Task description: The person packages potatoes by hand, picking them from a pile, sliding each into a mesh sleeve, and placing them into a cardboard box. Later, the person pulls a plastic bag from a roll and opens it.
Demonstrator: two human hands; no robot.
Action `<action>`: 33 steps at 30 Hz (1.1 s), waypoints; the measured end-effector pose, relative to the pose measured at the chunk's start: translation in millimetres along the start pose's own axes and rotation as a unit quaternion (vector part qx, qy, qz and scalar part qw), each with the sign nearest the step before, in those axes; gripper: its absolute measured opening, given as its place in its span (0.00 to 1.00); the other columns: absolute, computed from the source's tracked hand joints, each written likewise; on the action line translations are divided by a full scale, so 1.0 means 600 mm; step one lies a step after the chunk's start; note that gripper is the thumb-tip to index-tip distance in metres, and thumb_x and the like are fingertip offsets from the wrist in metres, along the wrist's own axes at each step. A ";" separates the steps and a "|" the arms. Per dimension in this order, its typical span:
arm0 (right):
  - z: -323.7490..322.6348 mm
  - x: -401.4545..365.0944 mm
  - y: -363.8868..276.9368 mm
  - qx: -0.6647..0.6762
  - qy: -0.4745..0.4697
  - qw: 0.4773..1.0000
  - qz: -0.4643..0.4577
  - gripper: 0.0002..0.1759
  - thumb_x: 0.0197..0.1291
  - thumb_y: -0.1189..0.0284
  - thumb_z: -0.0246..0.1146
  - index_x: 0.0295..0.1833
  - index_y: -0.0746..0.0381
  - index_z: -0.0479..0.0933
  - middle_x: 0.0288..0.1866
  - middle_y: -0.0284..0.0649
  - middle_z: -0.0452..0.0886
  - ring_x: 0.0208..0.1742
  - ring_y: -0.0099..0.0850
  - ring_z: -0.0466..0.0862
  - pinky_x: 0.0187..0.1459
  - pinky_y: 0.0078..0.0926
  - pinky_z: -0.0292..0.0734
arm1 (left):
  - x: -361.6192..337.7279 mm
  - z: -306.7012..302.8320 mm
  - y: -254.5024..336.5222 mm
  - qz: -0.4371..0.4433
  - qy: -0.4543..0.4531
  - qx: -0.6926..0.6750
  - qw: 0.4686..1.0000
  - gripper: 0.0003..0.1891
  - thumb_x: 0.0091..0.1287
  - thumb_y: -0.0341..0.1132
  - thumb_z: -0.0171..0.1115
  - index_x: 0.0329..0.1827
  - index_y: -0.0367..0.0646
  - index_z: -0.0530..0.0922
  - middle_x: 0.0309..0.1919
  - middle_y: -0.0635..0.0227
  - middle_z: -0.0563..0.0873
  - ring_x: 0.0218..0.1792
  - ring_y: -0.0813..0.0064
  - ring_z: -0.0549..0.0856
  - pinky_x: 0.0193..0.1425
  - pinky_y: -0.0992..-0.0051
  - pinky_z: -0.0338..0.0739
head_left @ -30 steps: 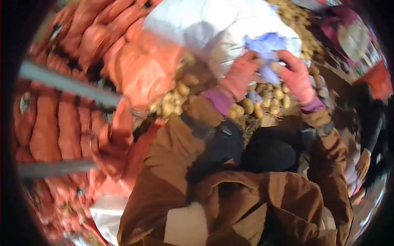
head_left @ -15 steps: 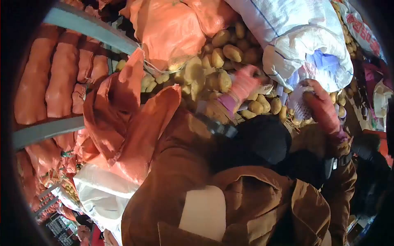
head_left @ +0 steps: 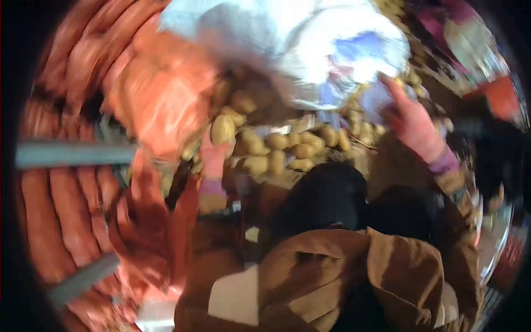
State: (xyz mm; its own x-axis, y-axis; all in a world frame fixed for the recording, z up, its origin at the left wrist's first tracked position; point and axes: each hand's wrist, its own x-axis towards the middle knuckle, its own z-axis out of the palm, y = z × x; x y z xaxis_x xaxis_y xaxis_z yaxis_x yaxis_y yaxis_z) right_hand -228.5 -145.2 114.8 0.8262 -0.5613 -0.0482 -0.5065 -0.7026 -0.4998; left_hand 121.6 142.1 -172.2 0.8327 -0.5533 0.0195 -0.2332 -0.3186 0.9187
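My left hand (head_left: 213,157), in a pink glove with a purple cuff, is closed on a large potato (head_left: 223,130) at the left end of the potato pile. On the right, my right hand (head_left: 412,124), gloved the same way, grips a pale lavender foam net (head_left: 373,102), smeared by motion. The net is just below the mouth of a white woven sack (head_left: 310,33) with purple material showing inside. Between my hands lie several loose potatoes (head_left: 304,149) on the ground, in front of my dark-clad knee.
A full orange sack (head_left: 160,94) stands at the upper left, with stacked orange sacks (head_left: 50,210) beyond a grey metal bar (head_left: 77,155). A slack orange sack (head_left: 144,227) hangs near my left arm. At the far right is a red container (head_left: 498,97).
The view has swung, and the scene is shifted and blurred. My left hand has gone left from the middle of the pile and now has a potato. My right hand keeps the foam net.
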 end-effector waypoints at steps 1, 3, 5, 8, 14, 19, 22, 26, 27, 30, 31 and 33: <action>0.012 -0.012 0.019 -0.042 0.081 0.995 -0.051 0.38 0.59 0.78 0.62 0.76 0.57 0.59 0.39 0.56 0.83 0.36 0.52 0.84 0.38 0.43 0.78 | -0.021 0.018 0.133 0.057 -0.074 0.078 0.993 0.39 0.50 0.29 0.72 0.70 0.42 0.70 0.60 0.59 0.80 0.61 0.65 0.79 0.67 0.68 0.73; -0.018 -0.042 -0.027 0.040 0.086 0.989 -0.115 0.43 0.55 0.68 0.70 0.75 0.60 0.60 0.51 0.54 0.83 0.50 0.48 0.85 0.49 0.39 0.82 | -0.056 0.079 0.332 0.242 -0.206 0.016 0.948 0.40 0.48 0.29 0.73 0.69 0.41 0.70 0.59 0.56 0.81 0.61 0.65 0.80 0.65 0.68 0.74; -0.031 -0.086 -0.028 0.022 0.128 0.960 -0.246 0.47 0.47 0.62 0.76 0.72 0.62 0.63 0.63 0.54 0.72 0.64 0.51 0.75 0.63 0.42 0.73 | -0.095 0.146 0.484 0.362 -0.301 0.017 0.882 0.40 0.46 0.29 0.75 0.68 0.38 0.70 0.57 0.52 0.81 0.58 0.62 0.82 0.60 0.66 0.78; -0.085 -0.201 -0.020 -0.004 0.204 0.954 -0.220 0.50 0.47 0.60 0.77 0.74 0.60 0.61 0.60 0.51 0.75 0.62 0.47 0.78 0.60 0.43 0.76 | -0.178 0.207 0.664 0.595 -0.301 -0.026 0.744 0.40 0.49 0.32 0.79 0.67 0.38 0.68 0.57 0.49 0.79 0.56 0.57 0.82 0.58 0.62 0.79; -0.064 -0.434 0.034 0.588 0.401 0.701 -0.052 0.43 0.59 0.58 0.69 0.76 0.60 0.61 0.63 0.45 0.78 0.61 0.33 0.80 0.57 0.33 0.79 | -0.314 0.371 0.730 0.073 -0.457 -0.369 0.806 0.28 0.69 0.36 0.62 0.68 0.37 0.64 0.61 0.49 0.77 0.60 0.57 0.80 0.64 0.62 0.78; -0.030 -0.589 0.031 0.590 0.425 0.678 -0.108 0.36 0.71 0.47 0.54 0.77 0.54 0.59 0.71 0.38 0.71 0.67 0.37 0.76 0.56 0.40 0.81 | -0.547 0.408 0.754 0.517 -0.539 -0.067 0.661 0.32 0.58 0.36 0.72 0.66 0.40 0.71 0.60 0.59 0.81 0.61 0.64 0.80 0.66 0.65 0.74; -0.042 -0.644 0.045 0.732 0.364 0.563 -0.123 0.40 0.68 0.43 0.56 0.76 0.55 0.59 0.71 0.41 0.71 0.65 0.38 0.78 0.53 0.39 0.84 | -0.564 0.416 0.761 0.229 -0.686 -0.138 0.677 0.32 0.60 0.37 0.72 0.68 0.42 0.71 0.65 0.59 0.78 0.66 0.61 0.76 0.71 0.61 0.68; -0.025 -0.715 0.090 0.773 0.375 0.499 -0.113 0.46 0.62 0.45 0.64 0.77 0.58 0.57 0.69 0.45 0.72 0.64 0.37 0.79 0.51 0.35 0.85 | -0.584 0.461 0.761 0.179 -0.747 -0.246 0.591 0.31 0.67 0.40 0.67 0.71 0.41 0.67 0.67 0.57 0.75 0.69 0.57 0.71 0.74 0.52 0.64; -0.021 -0.725 0.091 0.757 0.394 0.512 -0.096 0.45 0.63 0.48 0.64 0.77 0.59 0.56 0.68 0.45 0.73 0.64 0.36 0.79 0.51 0.35 0.84 | -0.580 0.471 0.756 0.237 -0.716 -0.215 0.620 0.29 0.67 0.39 0.66 0.69 0.40 0.69 0.65 0.56 0.76 0.67 0.58 0.73 0.73 0.54 0.65; -0.023 -0.747 0.095 0.672 0.471 0.572 -0.005 0.44 0.62 0.57 0.66 0.77 0.60 0.54 0.65 0.46 0.75 0.62 0.36 0.79 0.53 0.33 0.81 | -0.572 0.503 0.738 0.460 -0.543 -0.094 0.696 0.21 0.64 0.33 0.66 0.59 0.38 0.75 0.57 0.56 0.81 0.58 0.60 0.80 0.67 0.59 0.71; -0.010 -0.750 0.107 0.582 0.512 0.630 0.055 0.47 0.58 0.56 0.70 0.76 0.62 0.56 0.62 0.50 0.77 0.60 0.37 0.80 0.56 0.32 0.79 | -0.592 0.508 0.739 0.425 -0.520 -0.105 0.734 0.18 0.62 0.30 0.66 0.55 0.38 0.76 0.52 0.56 0.82 0.54 0.60 0.81 0.64 0.60 0.73; 0.003 -0.768 0.115 0.409 0.486 0.730 0.253 0.48 0.55 0.60 0.71 0.77 0.61 0.57 0.60 0.46 0.76 0.56 0.34 0.79 0.58 0.31 0.75 | -0.636 0.513 0.750 0.189 -0.529 -0.170 0.810 0.13 0.59 0.25 0.66 0.46 0.35 0.76 0.41 0.57 0.83 0.46 0.58 0.82 0.58 0.62 0.75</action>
State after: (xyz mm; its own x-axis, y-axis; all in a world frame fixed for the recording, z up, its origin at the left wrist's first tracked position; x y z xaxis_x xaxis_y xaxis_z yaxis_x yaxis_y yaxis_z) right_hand -644.0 65.5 101.1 -0.1821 -0.9828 0.0315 -0.0406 -0.0245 -0.9989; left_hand -455.8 -26.9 112.3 -0.2038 -0.9689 0.1406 -0.0689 0.1575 0.9851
